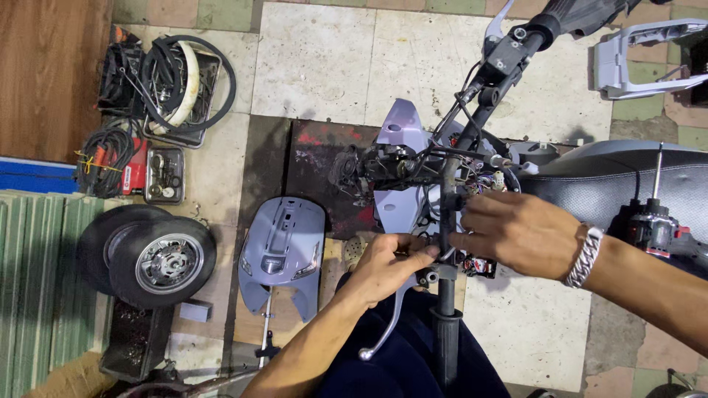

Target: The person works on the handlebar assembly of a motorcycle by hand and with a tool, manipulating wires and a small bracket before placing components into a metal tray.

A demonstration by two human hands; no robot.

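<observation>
A stripped scooter handlebar (pixel 447 221) with bare wiring runs from the near grip (pixel 445 333) up to the far grip at the top. My left hand (pixel 386 267) pinches a small part at the bar just above the silver brake lever (pixel 389 324). My right hand (pixel 518 233), with a metal chain bracelet (pixel 585 256) on the wrist, has its fingers closed around the bar and the cable bundle near a red connector. The black seat (pixel 612 184) lies to the right.
A lilac front panel (pixel 282 252) lies on the tiled floor. Left of it stand two wheels (pixel 158 259), metal trays with small parts (pixel 164 175), coiled cables and a tyre. A drill (pixel 655 221) rests on the seat. A grey rack (pixel 641 59) sits at the top right.
</observation>
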